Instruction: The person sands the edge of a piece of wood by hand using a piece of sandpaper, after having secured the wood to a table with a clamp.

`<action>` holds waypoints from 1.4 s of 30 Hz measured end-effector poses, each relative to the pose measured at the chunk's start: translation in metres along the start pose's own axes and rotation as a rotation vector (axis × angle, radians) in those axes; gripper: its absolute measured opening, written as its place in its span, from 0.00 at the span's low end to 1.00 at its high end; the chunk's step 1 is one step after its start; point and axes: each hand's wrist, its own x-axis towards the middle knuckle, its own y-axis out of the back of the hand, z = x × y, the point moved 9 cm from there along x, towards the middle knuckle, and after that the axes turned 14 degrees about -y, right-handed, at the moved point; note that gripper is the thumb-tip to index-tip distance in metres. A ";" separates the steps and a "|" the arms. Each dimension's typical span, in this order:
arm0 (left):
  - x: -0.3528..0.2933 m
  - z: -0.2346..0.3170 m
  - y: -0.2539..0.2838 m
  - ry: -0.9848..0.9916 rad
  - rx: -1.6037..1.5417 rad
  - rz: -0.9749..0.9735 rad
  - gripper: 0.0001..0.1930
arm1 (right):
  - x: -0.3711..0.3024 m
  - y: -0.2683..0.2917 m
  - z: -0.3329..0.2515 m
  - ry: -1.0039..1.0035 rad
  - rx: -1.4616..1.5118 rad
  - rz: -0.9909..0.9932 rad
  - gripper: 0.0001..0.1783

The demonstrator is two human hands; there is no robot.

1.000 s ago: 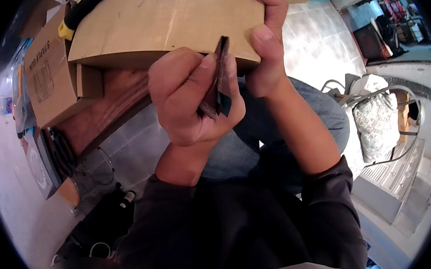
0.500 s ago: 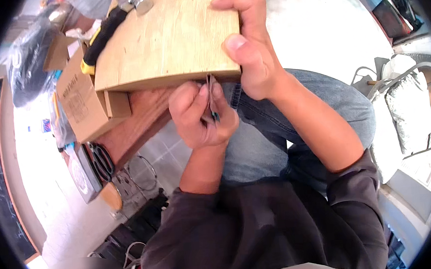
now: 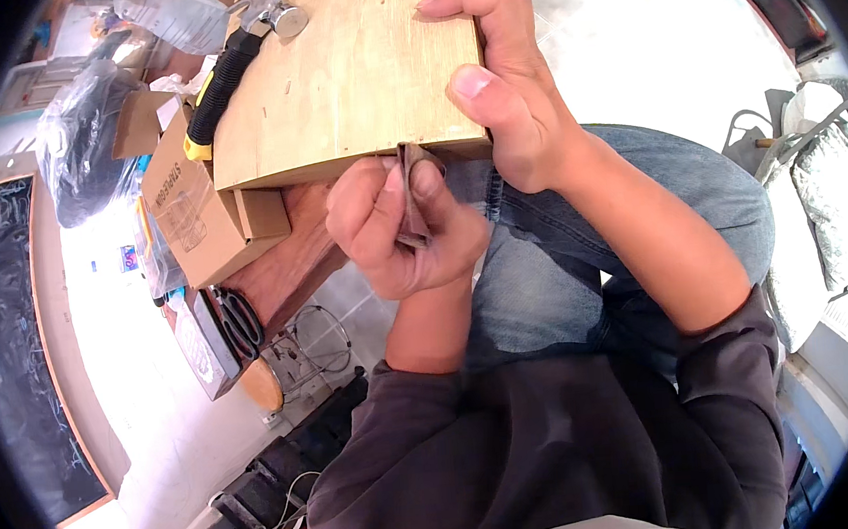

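My left hand (image 3: pixel 404 229) pinches a folded piece of brown sandpaper (image 3: pixel 415 221) between thumb and fingers. The sandpaper's top end touches the near edge of a pale wooden board (image 3: pixel 352 83). My right hand (image 3: pixel 510 91) clamps the board's right side, thumb on the top face near the corner and fingers round the far part of the edge. A claw hammer (image 3: pixel 224 82) with a black and yellow grip lies along the left part of the board, its metal head resting on top. The board's underside is mostly hidden.
Left of the board, an open cardboard box (image 3: pixel 189 212) sits on a reddish-brown wooden bench (image 3: pixel 286 264). Black-handled scissors (image 3: pixel 239 322) lie beside a small flat box (image 3: pixel 205 344). A plastic-wrapped dark bundle (image 3: pixel 87 150) is farther left. My jeans-clad legs (image 3: pixel 627 211) are under the board.
The view has shifted, so the whole scene sits slightly farther right. My left hand has turned a little, showing more of the folded sandpaper. My right hand keeps its hold on the board.
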 end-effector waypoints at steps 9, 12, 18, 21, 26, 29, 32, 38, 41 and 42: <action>-0.033 -0.035 -0.015 1.224 -1.726 0.647 0.12 | 0.003 0.001 -0.003 -0.059 0.195 0.037 0.32; -0.033 -0.032 -0.010 1.233 -1.745 0.660 0.12 | 0.003 -0.003 -0.006 -0.082 0.161 0.023 0.32; -0.026 -0.026 -0.012 1.228 -1.700 0.619 0.14 | 0.002 -0.003 -0.026 -0.078 0.042 0.040 0.32; -0.029 -0.024 -0.007 1.253 -1.508 0.528 0.16 | 0.002 -0.002 -0.013 -0.065 0.091 0.076 0.32; -0.024 -0.039 0.030 0.979 -0.669 0.196 0.18 | 0.001 0.001 -0.009 -0.057 0.047 0.049 0.32; -0.004 -0.023 0.020 0.684 -0.504 0.014 0.18 | -0.001 0.002 -0.004 -0.059 0.063 0.050 0.33; 0.008 -0.019 0.015 0.647 -0.404 0.000 0.12 | -0.001 0.005 -0.006 -0.057 0.033 0.052 0.33; 0.016 -0.018 0.007 0.392 -0.153 -0.192 0.12 | -0.001 0.004 -0.008 -0.113 -0.003 0.042 0.31; 0.018 -0.012 0.001 0.358 -0.158 -0.232 0.12 | -0.002 0.005 -0.011 -0.082 0.005 0.038 0.30; 0.021 -0.014 0.001 0.406 -0.170 -0.187 0.12 | -0.002 0.006 -0.011 -0.094 0.014 0.033 0.30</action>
